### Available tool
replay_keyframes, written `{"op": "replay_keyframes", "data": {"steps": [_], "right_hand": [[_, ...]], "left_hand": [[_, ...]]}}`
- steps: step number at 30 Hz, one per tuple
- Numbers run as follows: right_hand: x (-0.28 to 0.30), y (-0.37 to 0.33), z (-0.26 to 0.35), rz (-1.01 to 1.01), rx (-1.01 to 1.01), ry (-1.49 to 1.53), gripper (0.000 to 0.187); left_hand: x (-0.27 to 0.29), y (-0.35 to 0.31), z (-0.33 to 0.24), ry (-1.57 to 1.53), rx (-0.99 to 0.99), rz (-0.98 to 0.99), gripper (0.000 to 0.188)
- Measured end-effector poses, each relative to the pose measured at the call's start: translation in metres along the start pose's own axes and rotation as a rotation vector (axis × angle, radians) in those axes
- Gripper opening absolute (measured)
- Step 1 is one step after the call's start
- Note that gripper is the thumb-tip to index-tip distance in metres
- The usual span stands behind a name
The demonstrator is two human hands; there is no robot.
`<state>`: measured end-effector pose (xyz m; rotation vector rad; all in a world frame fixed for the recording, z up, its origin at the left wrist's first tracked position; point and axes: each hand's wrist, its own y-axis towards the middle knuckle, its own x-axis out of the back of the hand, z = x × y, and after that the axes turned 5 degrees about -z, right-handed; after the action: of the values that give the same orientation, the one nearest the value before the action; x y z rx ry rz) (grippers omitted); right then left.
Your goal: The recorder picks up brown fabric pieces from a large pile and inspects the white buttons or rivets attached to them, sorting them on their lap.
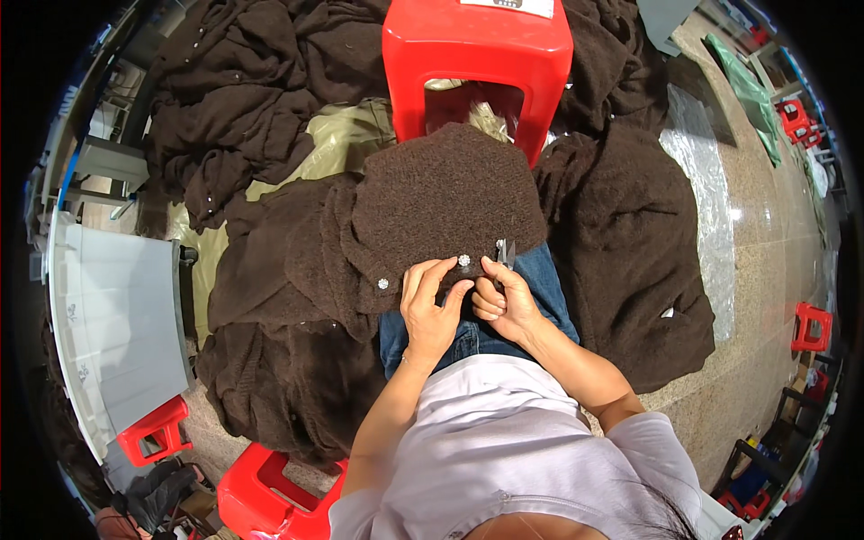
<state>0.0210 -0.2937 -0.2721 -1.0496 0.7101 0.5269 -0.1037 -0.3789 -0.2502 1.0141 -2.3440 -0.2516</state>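
A dark brown knitted garment [450, 184] lies across my lap over blue jeans, its near edge toward me. Along that edge sit shiny, flower-like buttons: one button [464, 261] between my hands, another button [383, 283] farther left. My left hand [430, 306] pinches the garment's edge just beside the middle button, thumb and fingers bent around the knit. Curled closed, my right hand [506, 299] holds small thread snips [509, 254] whose metal blades point away from me. Its thumb and forefinger touch the edge right of that button. The snips' handles are hidden in the fist.
A red plastic stool [477, 49] stands straight ahead, against the garment. Heaped brown knitwear lies left [279, 256] and right [630, 252] of my legs, partly over yellowish plastic sheeting [351, 130]. A white bin [117, 315] stands at left. Another red stool [261, 499] is near my left side.
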Motion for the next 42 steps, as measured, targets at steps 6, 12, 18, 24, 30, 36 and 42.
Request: {"op": "replay_keyframes", "data": {"steps": [6,12,18,24,30,36,42], "right_hand": [[-0.004,-0.005,0.002,0.094,-0.011,-0.025,0.056],[-0.011,-0.011,0.004,0.055,0.063,-0.170,0.060],[-0.019,-0.017,0.002,-0.023,0.111,-0.261,0.059],[-0.014,-0.014,0.002,0.024,0.104,-0.171,0.050],[-0.010,-0.012,0.001,0.051,0.098,-0.140,0.044],[-0.012,-0.013,0.001,0.047,0.096,-0.137,0.044],[-0.016,-0.014,0.002,-0.006,0.099,-0.172,0.056]], "left_hand": [[-0.001,0.005,-0.002,-0.104,0.119,0.019,0.026],[-0.005,0.007,-0.008,-0.191,0.240,-0.008,0.014],[-0.009,0.011,0.004,-0.398,0.456,-0.041,0.006],[-0.007,0.011,0.005,-0.507,0.587,-0.043,0.008],[-0.002,0.012,0.004,-0.474,0.610,-0.024,0.012],[0.001,0.011,0.006,-0.482,0.591,-0.009,0.018],[-0.002,0.012,-0.001,-0.477,0.508,0.043,0.009]]}}
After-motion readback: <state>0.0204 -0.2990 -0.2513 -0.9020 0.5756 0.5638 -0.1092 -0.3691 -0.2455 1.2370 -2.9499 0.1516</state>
